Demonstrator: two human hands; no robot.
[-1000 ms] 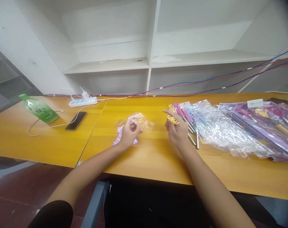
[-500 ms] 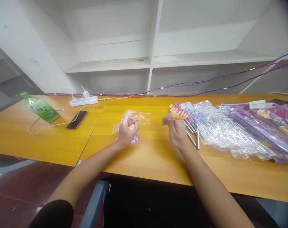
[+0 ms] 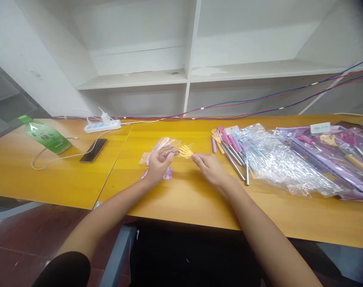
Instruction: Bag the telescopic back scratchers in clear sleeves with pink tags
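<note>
A small yellow hand-shaped piece is pinched by my right hand, its fingers pointing left. My left hand grips a clear plastic bag just left of it, the bag's mouth side by the yellow fingers. Under and beside my left hand lie a pinkish card and a purple printed piece. To the right rests a pile of hand-shaped scratchers in yellow, pink, purple and blue, with silver rods.
Clear plastic bags spread over the right side, beside a purple tray of wrapped items. A phone, green bottle and power strip are at the left. Shelves and cables stand behind.
My right hand has moved left from beside the pile with the yellow piece, bringing it up to the bag. My left hand has stayed nearly in place.
</note>
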